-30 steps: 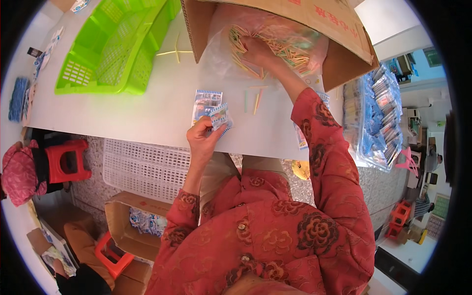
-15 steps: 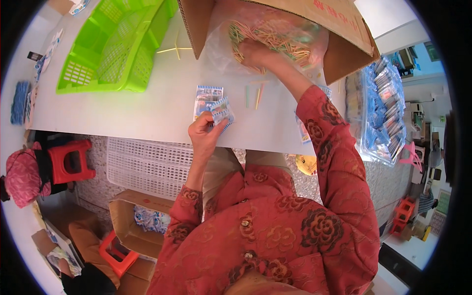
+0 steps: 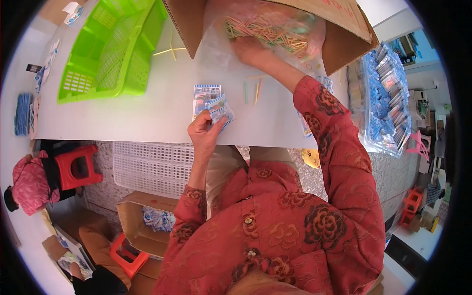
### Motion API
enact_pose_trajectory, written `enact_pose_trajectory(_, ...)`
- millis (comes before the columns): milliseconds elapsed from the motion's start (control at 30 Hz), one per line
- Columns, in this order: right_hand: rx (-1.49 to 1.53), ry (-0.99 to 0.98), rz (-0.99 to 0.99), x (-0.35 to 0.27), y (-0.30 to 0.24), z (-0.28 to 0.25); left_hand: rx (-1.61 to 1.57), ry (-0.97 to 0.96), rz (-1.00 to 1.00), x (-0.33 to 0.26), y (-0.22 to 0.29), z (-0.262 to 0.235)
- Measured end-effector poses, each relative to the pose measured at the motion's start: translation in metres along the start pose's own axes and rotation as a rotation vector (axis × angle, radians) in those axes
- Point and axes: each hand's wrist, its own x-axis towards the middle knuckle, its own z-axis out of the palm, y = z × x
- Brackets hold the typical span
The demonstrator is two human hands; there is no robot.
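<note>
White and smooth, the counter (image 3: 162,115) spans the view, its near edge running just before the person's lap. Below it, a white perforated crate (image 3: 152,167) and an opened carton (image 3: 132,221) of small packets sit over speckled floor (image 3: 96,196); a red stool (image 3: 78,167) stands at left, beside a person in pink (image 3: 32,182).

The left grip (image 3: 202,130) is closed, thumb against fingers, pinching a small blue-and-white packet (image 3: 220,104) by its lower part, tilted, over the near side of the counter. Behind it, partly overlapped in view, another packet (image 3: 200,97) lies flat. The right grip (image 3: 250,50) reaches to the near edge of a heap of thin coloured sticks (image 3: 280,32) in a clear bag (image 3: 216,46); its fingers are blurred, so whether they hold any cannot be told.

Cardboard flaps of the tipped box (image 3: 341,49) flank the bag, with a gap between the right flap and the forearm. Loose sticks (image 3: 256,91) lie between the two hands. White surface separates the packets from the green basket (image 3: 110,54); at right, a packet-filled clear tray (image 3: 364,113) stands beyond the sleeve.
</note>
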Motion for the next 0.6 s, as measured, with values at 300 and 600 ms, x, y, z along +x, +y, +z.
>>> enact_pose_trajectory(300,0.163,0.022,0.208,-0.01,-0.002,0.005,0.034,0.001,-0.034,0.0,0.006,0.002)
enact_pose_trajectory(600,0.953,0.266,0.33,-0.061,0.041,-0.016,0.114,-0.018,-0.004,0.0,0.002,-0.002)
